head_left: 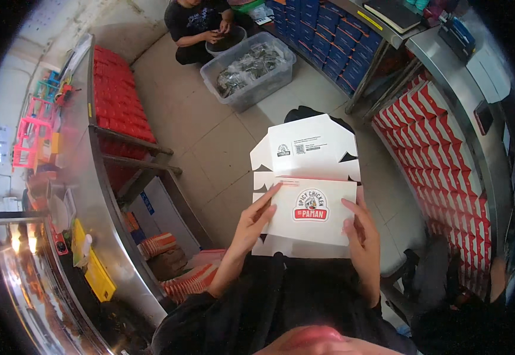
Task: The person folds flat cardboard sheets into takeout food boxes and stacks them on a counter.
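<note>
In front of my body is a white cardboard food box [284, 231] with a round printed badge on its panel. Its lid flap [319, 145] stands spread out on the far side, with cut tabs along both sides. My left hand [256, 219] grips the left edge, fingertips resting on the top face. At the right edge my right hand [361, 228] holds the box, its fingers bent over the side and the thumb near the front. More white card shows beneath the box, partly hidden by it.
Stacked red boxes [118, 89] fill a shelf at left; red-and-white ones [426, 154] line the right. Ahead, a person [195, 23] sits by a clear tub [240, 97] of small packets. Blue boxes [322, 29] stand behind. A steel counter [92, 171] curves along the left.
</note>
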`<state>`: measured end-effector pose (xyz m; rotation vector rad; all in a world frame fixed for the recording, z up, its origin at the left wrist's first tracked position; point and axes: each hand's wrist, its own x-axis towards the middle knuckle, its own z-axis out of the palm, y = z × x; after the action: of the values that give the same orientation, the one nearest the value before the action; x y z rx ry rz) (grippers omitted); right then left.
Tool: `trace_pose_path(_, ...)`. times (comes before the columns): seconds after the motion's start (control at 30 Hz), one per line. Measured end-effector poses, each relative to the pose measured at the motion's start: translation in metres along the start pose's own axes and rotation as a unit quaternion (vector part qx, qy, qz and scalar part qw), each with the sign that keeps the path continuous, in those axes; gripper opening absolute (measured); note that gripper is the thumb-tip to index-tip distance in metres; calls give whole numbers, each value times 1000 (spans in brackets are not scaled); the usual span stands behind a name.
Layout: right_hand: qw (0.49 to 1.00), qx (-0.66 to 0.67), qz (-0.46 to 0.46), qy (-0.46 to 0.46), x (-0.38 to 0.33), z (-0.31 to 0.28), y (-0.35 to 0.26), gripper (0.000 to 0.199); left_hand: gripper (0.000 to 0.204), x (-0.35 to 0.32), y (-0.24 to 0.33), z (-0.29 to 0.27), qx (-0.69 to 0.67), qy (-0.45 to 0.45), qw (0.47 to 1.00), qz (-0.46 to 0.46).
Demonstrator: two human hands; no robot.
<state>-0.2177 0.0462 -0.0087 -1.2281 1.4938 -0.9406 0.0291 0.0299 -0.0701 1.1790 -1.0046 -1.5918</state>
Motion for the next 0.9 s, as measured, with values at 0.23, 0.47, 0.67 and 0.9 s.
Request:
trace_pose_path(0.23, 954, -260, -152, 2, 19, -13, 27, 60, 63, 39, -3, -7, 393, -156, 879, 220)
trace_pose_path(0.47, 818, -500, -196, -206, 46, 8, -14, 122, 93, 49, 36, 1, 596, -259, 730, 210)
trace_pose_path(0.67, 804, -524, -244, -140, 42, 7, 25, 117, 90, 53, 8, 6, 570, -236, 746, 252)
trace_pose_path(0.9, 817, -498, -269, -108, 34, -4, 20, 111, 85, 63, 11, 7, 510, -226, 776, 293)
